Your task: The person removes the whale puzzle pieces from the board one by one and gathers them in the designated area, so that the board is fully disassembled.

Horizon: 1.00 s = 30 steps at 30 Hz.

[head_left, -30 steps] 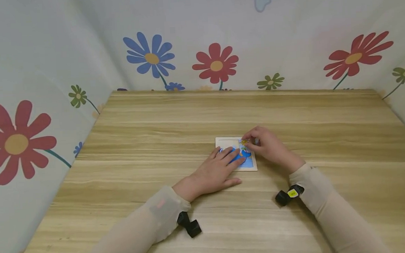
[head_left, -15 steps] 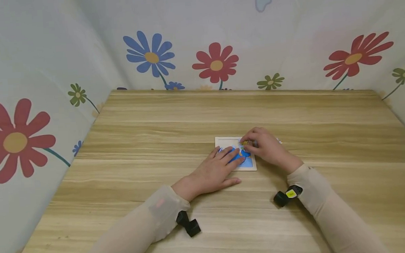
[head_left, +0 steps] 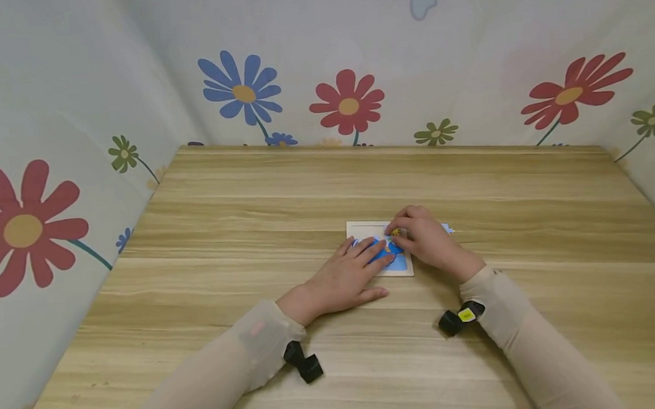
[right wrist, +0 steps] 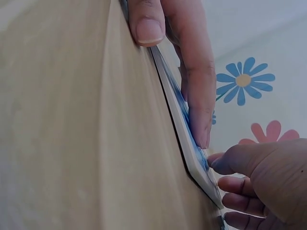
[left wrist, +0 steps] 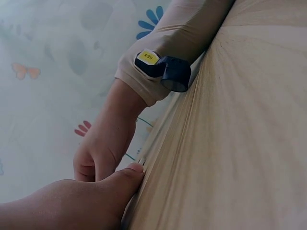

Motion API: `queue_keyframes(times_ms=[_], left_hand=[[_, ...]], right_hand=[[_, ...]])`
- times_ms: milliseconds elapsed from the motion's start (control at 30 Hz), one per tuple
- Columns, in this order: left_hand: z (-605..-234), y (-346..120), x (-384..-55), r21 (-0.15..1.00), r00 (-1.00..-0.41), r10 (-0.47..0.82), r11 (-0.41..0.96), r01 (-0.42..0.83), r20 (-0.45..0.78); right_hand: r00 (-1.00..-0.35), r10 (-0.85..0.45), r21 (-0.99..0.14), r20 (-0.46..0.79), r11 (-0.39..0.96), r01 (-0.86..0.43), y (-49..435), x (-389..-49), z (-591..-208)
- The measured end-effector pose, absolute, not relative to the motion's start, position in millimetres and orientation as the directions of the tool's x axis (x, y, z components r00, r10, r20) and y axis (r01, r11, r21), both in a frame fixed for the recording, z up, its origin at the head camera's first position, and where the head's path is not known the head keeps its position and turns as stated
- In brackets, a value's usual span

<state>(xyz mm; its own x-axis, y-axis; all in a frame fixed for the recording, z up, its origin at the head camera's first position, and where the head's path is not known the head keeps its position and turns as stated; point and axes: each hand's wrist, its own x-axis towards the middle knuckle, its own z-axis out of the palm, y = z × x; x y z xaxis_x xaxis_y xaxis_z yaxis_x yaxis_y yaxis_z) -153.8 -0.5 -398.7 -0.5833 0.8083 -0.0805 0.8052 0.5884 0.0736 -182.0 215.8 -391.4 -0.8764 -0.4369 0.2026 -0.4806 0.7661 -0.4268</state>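
Observation:
A small jigsaw puzzle board [head_left: 406,274] with a pale frame and a blue picture lies flat on the wooden table. My left hand [head_left: 345,278] rests on it, fingers stretched over the blue pieces, thumb on the table. At the board's far right corner, my right hand [head_left: 432,239] pinches a puzzle piece [head_left: 395,232] with a yellow figure between thumb and fingers. The right wrist view has the board's edge [right wrist: 184,136] side-on, the left fingers above it and the right fingertips at its corner. The left wrist view hides the puzzle behind the left hand [left wrist: 86,201].
Beyond the right hand, a loose light-blue piece [head_left: 448,228] shows partly on the table [head_left: 249,202]. A flower-printed cloth [head_left: 308,45] hangs behind the table and at its sides. Each wrist wears a black camera, such as the left one [head_left: 304,361].
My right hand has shifted slightly left and inward over the board's corner with the piece, exposing more of the loose piece behind it. The left hand keeps its place.

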Motion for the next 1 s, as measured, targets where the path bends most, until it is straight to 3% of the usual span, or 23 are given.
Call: queue_keyframes(times_ms=[1000], left_hand=[[-398.6, 1.2, -151.6, 0.019, -0.589, 0.805, 0.591, 0.806, -0.069]], right_hand=[[-0.899, -0.391, -0.466, 0.197, 0.770, -0.437, 213.6, -181.4, -387.4]])
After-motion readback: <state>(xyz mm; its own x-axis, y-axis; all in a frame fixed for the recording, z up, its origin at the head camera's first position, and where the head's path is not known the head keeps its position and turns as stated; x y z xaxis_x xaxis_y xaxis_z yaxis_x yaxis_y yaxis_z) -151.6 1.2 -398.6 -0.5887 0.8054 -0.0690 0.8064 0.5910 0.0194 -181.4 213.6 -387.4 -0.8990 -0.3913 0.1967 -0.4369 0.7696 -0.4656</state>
